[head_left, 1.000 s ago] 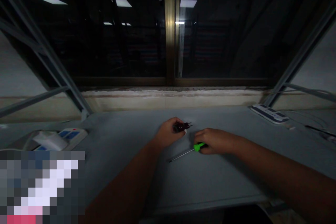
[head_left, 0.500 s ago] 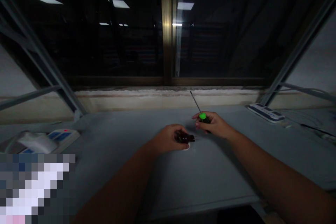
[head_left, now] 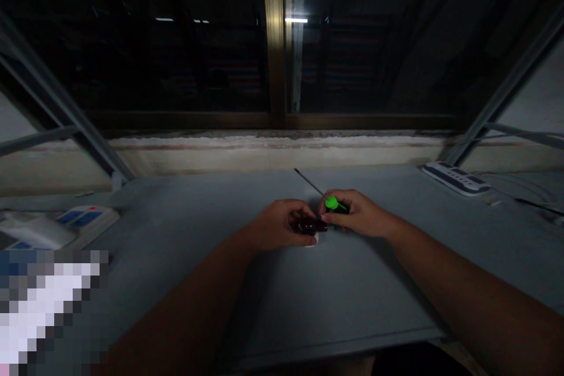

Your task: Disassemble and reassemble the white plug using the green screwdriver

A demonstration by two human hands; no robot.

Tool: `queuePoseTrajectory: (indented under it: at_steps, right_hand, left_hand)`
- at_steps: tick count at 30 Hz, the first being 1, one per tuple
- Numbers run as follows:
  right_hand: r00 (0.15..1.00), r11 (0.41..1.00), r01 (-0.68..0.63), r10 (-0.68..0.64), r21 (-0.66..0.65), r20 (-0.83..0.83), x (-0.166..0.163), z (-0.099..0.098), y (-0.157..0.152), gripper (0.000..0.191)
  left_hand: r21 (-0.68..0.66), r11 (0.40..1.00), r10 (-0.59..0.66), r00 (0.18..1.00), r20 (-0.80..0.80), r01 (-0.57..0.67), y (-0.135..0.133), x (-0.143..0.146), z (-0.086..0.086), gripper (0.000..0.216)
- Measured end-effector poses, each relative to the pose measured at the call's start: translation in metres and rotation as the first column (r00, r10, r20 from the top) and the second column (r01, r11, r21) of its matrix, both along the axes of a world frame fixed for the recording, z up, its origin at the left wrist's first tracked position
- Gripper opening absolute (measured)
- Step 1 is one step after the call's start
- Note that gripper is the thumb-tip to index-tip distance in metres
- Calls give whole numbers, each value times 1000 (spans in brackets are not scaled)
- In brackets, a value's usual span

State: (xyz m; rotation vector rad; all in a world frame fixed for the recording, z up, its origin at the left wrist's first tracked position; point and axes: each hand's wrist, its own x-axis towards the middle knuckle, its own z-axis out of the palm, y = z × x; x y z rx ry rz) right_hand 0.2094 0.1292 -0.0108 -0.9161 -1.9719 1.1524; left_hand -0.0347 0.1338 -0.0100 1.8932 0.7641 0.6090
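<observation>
My left hand (head_left: 277, 224) grips a small dark plug-like part (head_left: 311, 225) just above the grey table (head_left: 308, 299). Under the part a small white disc (head_left: 313, 240) lies on the table. My right hand (head_left: 358, 214) holds a screwdriver (head_left: 331, 202) with a green collar, its thin metal shaft pointing up and to the left. The two hands touch at the fingertips over the dark part. The scene is dim and fine detail of the part is hard to make out.
A white power strip (head_left: 456, 178) with a cable lies at the table's far right. Another power strip (head_left: 86, 217) with blue switches and a white object (head_left: 35, 230) sit at the left. A window sill (head_left: 273, 150) and dark window run behind the table. Metal frame bars stand at both sides.
My right hand lifted the screwdriver from the table, swung its shaft upward, then brought it left against my left hand. The shaft has tilted lower and leftward. My left hand stayed near the same spot.
</observation>
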Motion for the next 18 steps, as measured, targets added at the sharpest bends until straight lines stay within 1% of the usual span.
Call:
queuePoseTrajectory:
  at_steps: [5,10,15,18]
  right_hand:
    - [1000,1000,-7,7,-3,29,-4,1,-2,17]
    - [1000,996,-16,17,-83,12,-4,-1,-2,22]
    - [997,989,-4,-7,-148,-76,-4,-1,0,29]
    - [992,979,-19,-7,-205,-128,-6,-4,0,31]
  left_hand:
    - [25,1000,0,1000,21,0,2,1,-2,41]
    - [17,1000,-3,1000,20,3,2,2,-3,40]
    - [-12,1000,9,1000,14,-9,1,3,-1,39]
    - [9,1000,-2,1000,17,2,1,3,-1,37]
